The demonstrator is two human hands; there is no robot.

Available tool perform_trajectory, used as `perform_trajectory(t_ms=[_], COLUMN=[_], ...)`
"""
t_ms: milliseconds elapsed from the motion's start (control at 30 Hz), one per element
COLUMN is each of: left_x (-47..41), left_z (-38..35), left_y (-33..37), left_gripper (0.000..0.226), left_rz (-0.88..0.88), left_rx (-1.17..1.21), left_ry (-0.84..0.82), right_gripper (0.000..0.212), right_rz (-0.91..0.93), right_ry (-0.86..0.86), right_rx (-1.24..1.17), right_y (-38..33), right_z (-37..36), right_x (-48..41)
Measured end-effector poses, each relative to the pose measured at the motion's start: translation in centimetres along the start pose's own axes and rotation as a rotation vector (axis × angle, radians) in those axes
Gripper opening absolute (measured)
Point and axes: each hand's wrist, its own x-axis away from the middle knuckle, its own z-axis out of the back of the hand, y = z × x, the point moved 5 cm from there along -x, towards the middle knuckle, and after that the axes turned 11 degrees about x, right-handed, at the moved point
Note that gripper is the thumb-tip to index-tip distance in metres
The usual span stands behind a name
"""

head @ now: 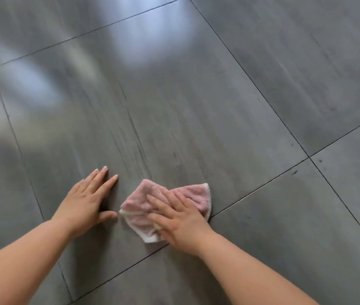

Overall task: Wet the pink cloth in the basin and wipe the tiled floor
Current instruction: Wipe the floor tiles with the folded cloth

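— Where's the cloth now?

— Down on the dark grey, glossy tiled floor (196, 95), close in front of the person. It's a small pink fleecy cloth with a white stitched edge (140, 204), bunched and folded over on itself, lying just above a thin dark grout line (251, 192). The right hand (179, 219) lies flat on top of it, fingers spread and pointing up and to the left, palm bearing down rather than pinching.

— And the other hand?

— The left hand (88, 199) is flat on the bare tile just beside the cloth, not touching it. Fingers stretched out, thumb angled toward the cloth. It holds nothing; I'd say it's propping the person up.

— Is there a basin anywhere?

— None that I can see from here. Only tiles and glare from a light on them.

— Does the cloth look wet?

— Hard to say. There are faint streaks on the tile above the cloth, which could be damp trails, so my guess is the wiping is under way.

— How will that cloth behave?

— Soft and limp, I'd judge, and light. It will crumple and slide under the palm, and the loose corners sticking out at the upper right and lower edge may fold under. If it's soaked it should cling to the smooth tile a little. To lift it, gathering the bunched middle looks surer than tugging a corner; to wipe, a broad flat palm over the centre seems right.

— Any risk?

— A slick tile under the propping hand, possibly.
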Motion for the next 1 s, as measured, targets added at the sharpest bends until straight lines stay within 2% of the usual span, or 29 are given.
perform_trajectory(t_ms=[33,67,133,200,267,333,367,400,433,500,567,600,633,700,800,867,933,1000], left_x=[0.6,1.4,2.7,3.2,3.0,2.9,2.9,2.9,2.9,3.0,3.1,3.1,3.1,3.0,3.2,3.2,3.0,3.0], left_z=[-0.1,-0.1,-0.3,-0.5,-0.7,-0.7,-0.6,-0.6,-0.6,-0.6,-0.5,-0.4,-0.4,-0.2,-0.1,-0.1,-0.1,-0.1], left_y=[-1.1,-2.1,-3.7,-4.2,-4.3,-4.2,-4.3,-4.4,-4.4,-4.4,-4.2,-4.2,-4.3,-4.4,-4.6,-4.5,-4.4,-4.3], left_gripper=[0.092,0.099,0.103,0.104,0.105,0.105,0.105,0.105,0.105,0.105,0.105,0.105,0.106,0.108,0.11,0.109,0.108,0.108], left_rz=[0.097,0.185,0.277,0.29,0.305,0.319,0.318,0.319,0.321,0.321,0.323,0.325,0.322,0.314,0.316,0.312,0.313,0.322], left_rx=[0.041,0.059,0.053,0.047,0.059,0.083,0.085,0.083,0.086,0.079,0.077,0.085,0.092,0.099,0.099,0.085,0.073,0.08], left_ry=[-0.05,-0.099,-0.122,-0.137,-0.158,-0.179,-0.179,-0.179,-0.18,-0.182,-0.197,-0.197,-0.19,-0.177,-0.171,-0.173,-0.179,-0.184], right_gripper=[0.04,0.04,0.047,0.066,0.075,0.073,0.071,0.068,0.063,0.055,0.044,0.039,0.036,0.035,0.045,0.067,0.086,0.085], right_rz=[-0.039,-0.154,-0.53,-0.894,-1.201,-1.416,-1.418,-1.325,-1.134,-0.601,-0.12,0.042,0.123,0.045,-0.412,-0.7,-0.996,-1.242], right_ry=[0.024,0.044,0.042,-0.013,-0.051,-0.035,-0.031,-0.012,0.012,0.045,0.093,0.104,0.097,0.087,0.0,-0.065,-0.134,-0.162], right_rx=[-0.003,-0.016,-0.032,-0.101,-0.234,-0.307,-0.33,-0.297,-0.229,-0.05,-0.032,-0.031,-0.028,-0.032,-0.031,-0.006,-0.094,-0.222], right_y=[2.1,4.9,11.5,16.5,18.5,16.8,14.6,11.7,8.4,1.4,-2.5,-2.5,-1.4,3.3,13.2,18.8,22.1,22.1], right_z=[-0.6,-1.0,-1.4,-0.8,0.1,0.6,0.8,0.7,0.3,0.0,-0.4,-0.5,-0.6,-1.0,-1.7,-1.0,0.3,0.7], right_x=[0.9,1.8,4.1,6.5,7.4,6.2,4.8,3.3,1.7,-0.9,-1.6,-1.5,-1.3,-0.2,3.5,7.2,10.0,10.7])
